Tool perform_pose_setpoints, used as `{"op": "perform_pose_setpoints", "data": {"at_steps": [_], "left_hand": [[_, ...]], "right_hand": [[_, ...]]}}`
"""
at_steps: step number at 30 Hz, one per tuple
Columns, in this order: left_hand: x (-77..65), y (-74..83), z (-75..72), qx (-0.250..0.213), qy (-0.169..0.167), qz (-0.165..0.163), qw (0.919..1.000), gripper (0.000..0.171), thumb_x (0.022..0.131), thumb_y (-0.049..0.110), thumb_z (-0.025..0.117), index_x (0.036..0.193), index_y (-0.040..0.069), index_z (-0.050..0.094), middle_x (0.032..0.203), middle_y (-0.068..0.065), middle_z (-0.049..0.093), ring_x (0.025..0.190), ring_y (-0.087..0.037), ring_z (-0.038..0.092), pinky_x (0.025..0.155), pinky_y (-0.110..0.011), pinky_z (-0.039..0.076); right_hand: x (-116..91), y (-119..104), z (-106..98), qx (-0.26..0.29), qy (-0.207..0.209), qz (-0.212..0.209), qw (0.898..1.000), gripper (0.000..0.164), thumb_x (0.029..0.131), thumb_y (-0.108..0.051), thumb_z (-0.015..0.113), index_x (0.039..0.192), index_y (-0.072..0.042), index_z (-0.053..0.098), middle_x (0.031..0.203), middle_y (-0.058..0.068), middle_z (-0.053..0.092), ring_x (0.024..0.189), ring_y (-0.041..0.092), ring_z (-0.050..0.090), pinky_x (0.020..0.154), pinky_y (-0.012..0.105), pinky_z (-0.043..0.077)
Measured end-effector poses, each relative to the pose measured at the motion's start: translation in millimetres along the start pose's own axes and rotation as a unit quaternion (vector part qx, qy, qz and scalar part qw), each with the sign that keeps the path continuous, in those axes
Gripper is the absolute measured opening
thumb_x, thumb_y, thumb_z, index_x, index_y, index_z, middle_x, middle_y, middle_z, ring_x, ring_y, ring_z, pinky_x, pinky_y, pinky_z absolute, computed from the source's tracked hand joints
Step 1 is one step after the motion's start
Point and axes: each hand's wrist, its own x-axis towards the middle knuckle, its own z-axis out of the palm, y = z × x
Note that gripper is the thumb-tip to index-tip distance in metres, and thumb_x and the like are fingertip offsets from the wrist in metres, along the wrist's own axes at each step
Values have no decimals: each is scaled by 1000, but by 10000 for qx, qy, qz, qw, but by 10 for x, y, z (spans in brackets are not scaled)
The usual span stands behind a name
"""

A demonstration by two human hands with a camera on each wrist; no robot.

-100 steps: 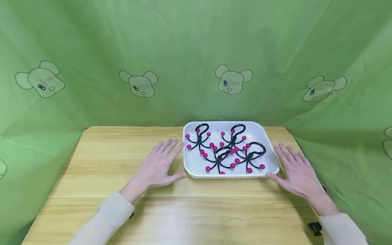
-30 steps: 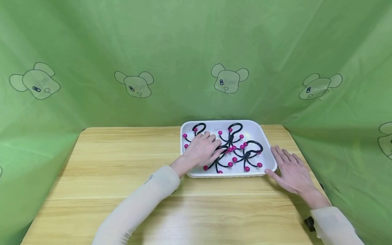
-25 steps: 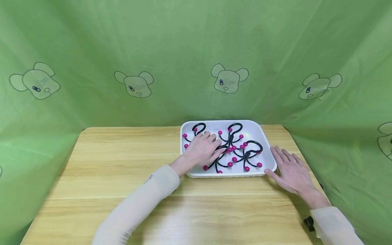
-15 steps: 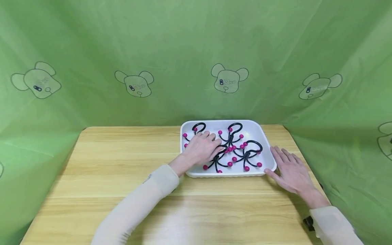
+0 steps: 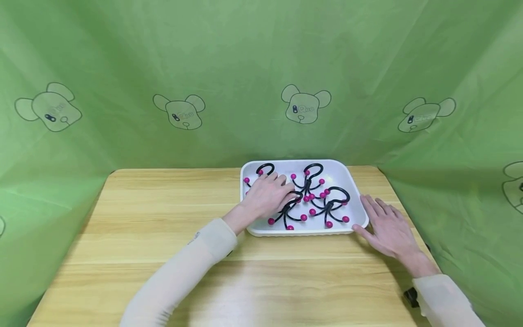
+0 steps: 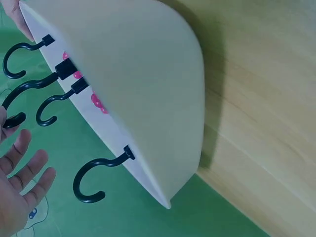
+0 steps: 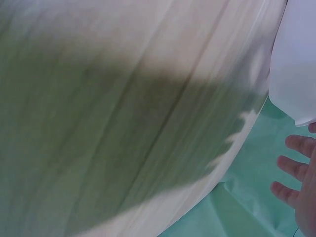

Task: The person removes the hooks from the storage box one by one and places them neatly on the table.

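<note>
Several head massagers, black with hook handles and magenta ball tips, stand in a white tray. My left hand reaches over the tray's left part and pinches the hook of the front-left head massager between thumb and forefinger. In the left wrist view that hook runs into the hand, the other fingers spread apart. Behind this hand, the back-left massager is mostly hidden. My right hand lies with straight fingers against the tray's right side, thumb at the front corner.
Inside the tray, another head massager stands at the back and one at the right. The wooden table extends to the left and front. A green curtain with bear-head outlines surrounds the table.
My left hand came from beside the tray to the front-left massager, which has since shifted slightly up and left with the hand. The right hand stays at the tray's right side.
</note>
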Motion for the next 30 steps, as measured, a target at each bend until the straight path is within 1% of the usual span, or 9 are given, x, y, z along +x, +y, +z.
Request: {"op": "perform_pose_setpoints", "data": {"at_steps": [3, 8, 11, 17, 22, 24, 30], "left_hand": [[1, -6, -42, 21, -9, -24, 10000, 38, 112, 52, 41, 118, 26, 69, 108, 3, 69, 98, -19, 65, 87, -35, 58], [-6, -14, -131, 38, 14, -20, 10000, 39, 112, 52, 40, 115, 26, 68, 110, 2, 69, 100, -19, 63, 90, -36, 57], [-16, -16, -177, 67, 149, 25, 9999, 38, 112, 53, 40, 113, 26, 68, 108, 3, 68, 99, -18, 63, 89, -35, 58], [-55, -48, -254, 72, 451, 93, 9989, 37, 111, 53, 43, 108, 25, 67, 101, 2, 67, 93, -20, 62, 95, -35, 57], [-118, -101, -328, 92, 627, 159, 9979, 34, 111, 50, 46, 105, 24, 67, 97, 2, 64, 91, -20, 60, 84, -34, 55], [-147, -126, -362, 48, 729, 186, 9972, 31, 110, 48, 49, 103, 23, 67, 95, 1, 63, 90, -20, 60, 82, -34, 54], [-245, -199, -484, 16, 951, 224, 9952, 27, 109, 44, 54, 103, 22, 68, 96, 0, 64, 93, -23, 63, 90, -40, 57]], "right_hand": [[1, 1, 1, 5, -23, 4, 10000, 96, 96, -66, 58, 165, -6, 30, 163, 25, 44, 145, 52, 44, 115, 71, 37], [8, -2, -2, -7, -49, 12, 10000, 96, 97, -66, 57, 166, -7, 28, 163, 25, 44, 144, 52, 44, 115, 72, 38], [11, 1, -5, -28, -45, 10, 10000, 96, 97, -66, 57, 166, -7, 27, 163, 24, 45, 144, 52, 45, 115, 72, 38], [13, 2, -15, -44, -53, 3, 10000, 96, 97, -66, 57, 166, -7, 27, 163, 24, 45, 144, 52, 45, 115, 71, 38], [6, 1, -19, -48, -80, 12, 10000, 95, 97, -65, 57, 166, -7, 27, 163, 24, 44, 145, 52, 44, 115, 71, 38], [6, 0, -19, -58, -100, 13, 9999, 96, 97, -66, 57, 167, -7, 26, 163, 24, 44, 145, 52, 44, 115, 71, 37], [2, 2, -15, -40, -117, 6, 9999, 96, 97, -66, 57, 167, -7, 25, 163, 25, 43, 145, 52, 44, 116, 72, 37]]}}
